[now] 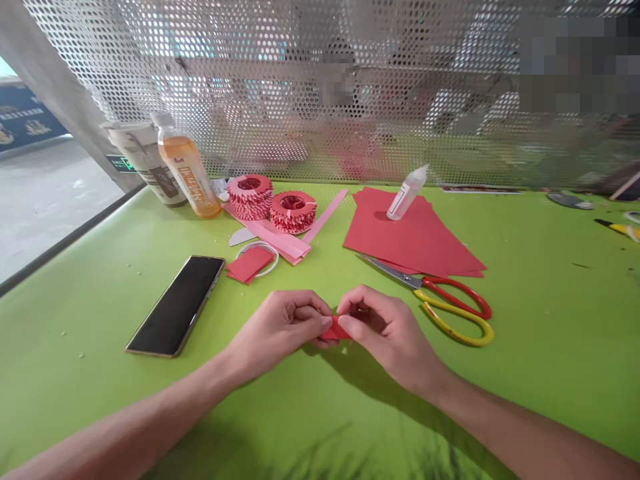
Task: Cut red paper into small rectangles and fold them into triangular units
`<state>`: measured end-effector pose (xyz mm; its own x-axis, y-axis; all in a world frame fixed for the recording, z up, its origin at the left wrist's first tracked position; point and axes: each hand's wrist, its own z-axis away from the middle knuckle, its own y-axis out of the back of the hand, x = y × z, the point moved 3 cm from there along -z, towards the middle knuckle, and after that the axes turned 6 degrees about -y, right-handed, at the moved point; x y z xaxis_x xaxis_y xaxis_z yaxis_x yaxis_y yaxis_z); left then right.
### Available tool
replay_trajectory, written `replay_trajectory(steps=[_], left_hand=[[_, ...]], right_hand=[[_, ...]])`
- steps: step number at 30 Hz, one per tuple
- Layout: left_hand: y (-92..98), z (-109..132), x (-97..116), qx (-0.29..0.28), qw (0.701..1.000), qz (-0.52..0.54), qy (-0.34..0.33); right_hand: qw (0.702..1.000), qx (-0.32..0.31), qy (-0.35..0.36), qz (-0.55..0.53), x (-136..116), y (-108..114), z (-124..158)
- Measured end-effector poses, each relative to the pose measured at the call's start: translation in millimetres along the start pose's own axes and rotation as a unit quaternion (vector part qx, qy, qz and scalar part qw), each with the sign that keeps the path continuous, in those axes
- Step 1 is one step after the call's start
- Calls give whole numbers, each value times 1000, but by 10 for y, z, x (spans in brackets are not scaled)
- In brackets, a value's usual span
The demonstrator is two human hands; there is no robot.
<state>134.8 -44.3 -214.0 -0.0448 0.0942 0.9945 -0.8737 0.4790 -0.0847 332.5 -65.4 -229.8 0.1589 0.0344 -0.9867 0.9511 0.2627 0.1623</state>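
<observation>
Between my two hands, just above the green table, is a small piece of red paper (336, 329). My left hand (287, 323) pinches its left end between thumb and fingers. On the other end, my right hand (383, 327) grips it the same way, and the fingertips cover much of the paper. Scissors (420, 285) with one red and one yellow handle lie partly open beyond my right hand. Small red paper pieces (251, 264) rest on a white ring (273, 265) beyond my left hand.
Two folded red-and-pink paper rings (293, 212) sit near pink strips (280, 240). Red sheets (380, 230) carry an upright glue bottle (407, 193). A phone (177, 307), a tea bottle (190, 173) and a cup (150, 163) stand left. A perforated metal screen (280, 87) borders the back.
</observation>
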Motion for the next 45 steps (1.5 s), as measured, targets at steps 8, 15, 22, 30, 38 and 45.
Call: replay_trajectory(steps=[8,15,22,30,38,45], left_hand=[[-2,-9,3,7,1000,-13,8],[11,-24,-7,23,999,-48,8],[-59,43,72,45,969,-222,-98],[61,15,119,94,975,-184,-84],[-15,40,159,54,974,-197,-98],[48,13,118,74,977,-187,-73]], right_hand=[[1000,14,19,21,6,15,-20],[997,36,51,52,36,37,-28],[986,39,94,136,-69,-57,-39],[987,88,44,126,-35,161,-141],[989,8,79,125,-72,1,-76],[988,43,79,122,-123,31,-46]])
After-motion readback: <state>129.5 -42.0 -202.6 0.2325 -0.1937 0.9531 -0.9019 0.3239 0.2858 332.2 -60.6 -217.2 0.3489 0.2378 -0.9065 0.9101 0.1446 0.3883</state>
